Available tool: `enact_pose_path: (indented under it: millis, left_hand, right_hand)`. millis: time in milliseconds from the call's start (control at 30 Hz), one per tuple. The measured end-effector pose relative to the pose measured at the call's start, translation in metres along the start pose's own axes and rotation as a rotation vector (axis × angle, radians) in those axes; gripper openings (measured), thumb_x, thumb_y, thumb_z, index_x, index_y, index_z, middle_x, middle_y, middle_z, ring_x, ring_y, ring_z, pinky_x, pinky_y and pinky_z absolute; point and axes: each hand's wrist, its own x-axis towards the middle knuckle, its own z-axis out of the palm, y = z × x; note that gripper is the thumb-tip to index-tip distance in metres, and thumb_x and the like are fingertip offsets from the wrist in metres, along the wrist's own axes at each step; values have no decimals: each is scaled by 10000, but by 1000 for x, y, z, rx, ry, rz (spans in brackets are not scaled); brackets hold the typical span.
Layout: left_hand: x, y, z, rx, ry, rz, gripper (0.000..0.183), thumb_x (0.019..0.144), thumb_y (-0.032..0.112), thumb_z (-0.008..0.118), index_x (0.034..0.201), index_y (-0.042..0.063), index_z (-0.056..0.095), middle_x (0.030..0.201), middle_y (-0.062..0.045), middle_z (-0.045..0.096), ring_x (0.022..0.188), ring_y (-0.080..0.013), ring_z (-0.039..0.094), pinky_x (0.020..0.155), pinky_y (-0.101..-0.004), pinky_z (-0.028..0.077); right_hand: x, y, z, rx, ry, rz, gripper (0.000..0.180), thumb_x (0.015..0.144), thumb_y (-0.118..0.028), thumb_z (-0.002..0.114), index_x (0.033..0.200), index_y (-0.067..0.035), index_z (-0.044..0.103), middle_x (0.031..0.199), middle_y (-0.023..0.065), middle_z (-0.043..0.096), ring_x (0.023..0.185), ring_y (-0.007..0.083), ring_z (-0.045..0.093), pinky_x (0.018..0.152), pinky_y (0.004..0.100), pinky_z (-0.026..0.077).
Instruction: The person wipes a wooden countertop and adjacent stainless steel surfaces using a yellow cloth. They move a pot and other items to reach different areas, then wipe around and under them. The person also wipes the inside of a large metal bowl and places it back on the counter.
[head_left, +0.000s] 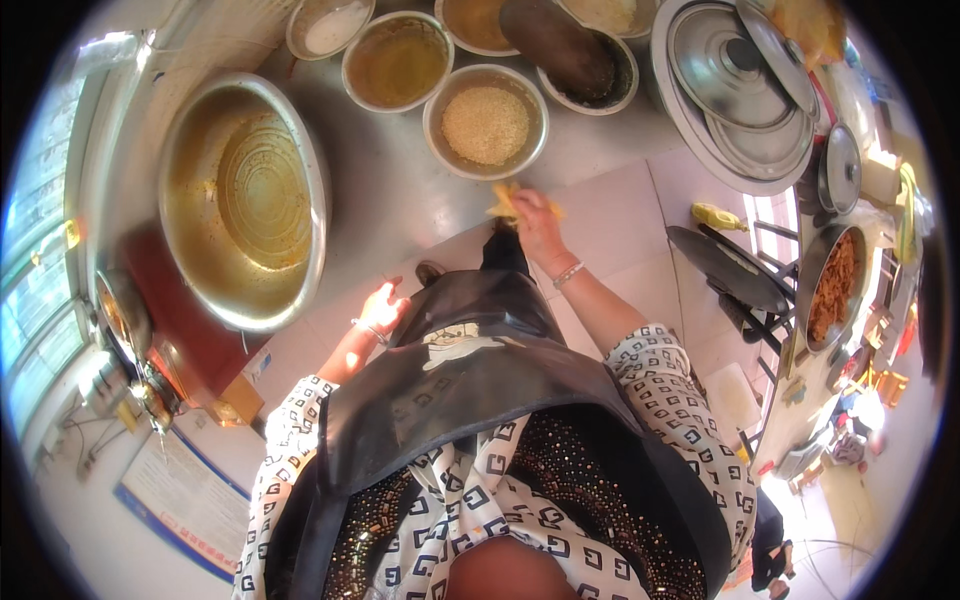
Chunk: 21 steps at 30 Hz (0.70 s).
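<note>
My right hand (536, 223) grips a yellow cloth (504, 202) just off the near edge of the metal table (367, 202). Directly beyond the cloth stands a metal bowl (537, 142) of pale, sesame-like grains (486, 124). My left hand (385, 306) hangs low beside the black apron (450, 367), in bright sun. It appears to hold nothing, with its fingers loosely apart, though glare blurs them. Nearest to it on the table is a large metal basin (319, 172) with a yellowish oily residue inside.
Farther back are a bowl of yellowish liquid (397, 64), a bowl of white powder (334, 26) and a dark elongated object (559, 45) across another bowl. Stacked metal lids (727, 64) stand at right. A pan of reddish-brown food (832, 289) is on the side table. A yellow bottle (718, 217) lies nearby.
</note>
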Motion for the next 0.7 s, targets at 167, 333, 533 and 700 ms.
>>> enact_pose_path:
  millis: [167, 333, 533, 700]
  left_hand:
    - [-19, 2, 8, 92, 43, -23, 664, 838, 253, 669, 1424, 37, 443, 1331, -288, 542, 1253, -350, 542, 1038, -394, 446]
    - [-42, 3, 6, 28, -16, -47, 615, 848, 251, 624, 1405, 36, 475, 1343, -259, 545, 1246, -346, 546, 1035, -380, 443]
    - [-62, -34, -2, -60, 48, -136, 623, 831, 220, 604, 1409, 29, 473, 1334, -278, 543, 1267, -352, 522, 1044, -399, 426]
    - [-68, -85, -6, -99, 32, -124, 628, 836, 221, 606, 1407, 3, 464, 1318, -286, 551, 1262, -342, 527, 1041, -395, 428]
  right_hand:
    - [14, 12, 10, -315, 150, 169, 353, 815, 82, 529, 1163, 48, 576, 1162, 194, 537, 1086, 367, 501, 957, 402, 440]
    - [11, -16, 89, -470, 28, -91, 464, 743, 136, 513, 1206, 122, 499, 1209, 246, 480, 1072, 422, 472, 967, 447, 418]
    - [36, -39, 141, -567, 20, -159, 456, 763, 66, 521, 1214, 126, 497, 1245, 240, 476, 1087, 383, 477, 963, 420, 419]
    - [38, -71, 207, -557, -187, -342, 397, 789, -15, 535, 1167, 103, 563, 1194, 206, 518, 1080, 329, 494, 919, 384, 433]
